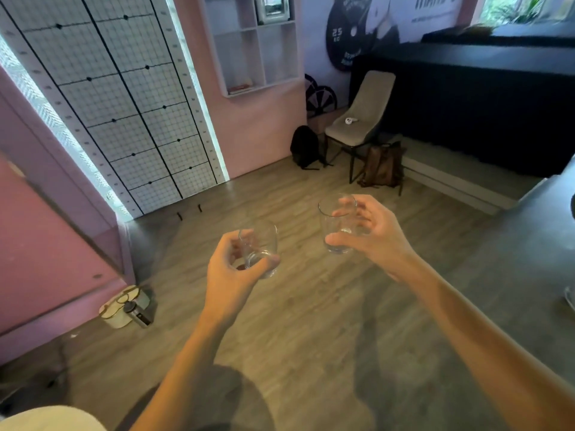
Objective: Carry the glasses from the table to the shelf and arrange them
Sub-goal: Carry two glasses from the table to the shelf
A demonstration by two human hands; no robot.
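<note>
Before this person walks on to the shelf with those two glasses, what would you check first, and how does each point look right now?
1. Left hand has a firm hold on its glass: ok, fingers wrap around it.
2. Right hand has a firm hold on its glass: ok, thumb and fingers on opposite sides.
3. Glasses apart, not clinking: ok, there is a clear gap between them.
4. Glasses empty, nothing to spill: ok, both look clear and empty.
5. Floor ahead free of obstacles: ok in the middle; a black backpack and a chair stand near the wall.
6. Free space on the white shelf: ok, several compartments look empty.
</note>
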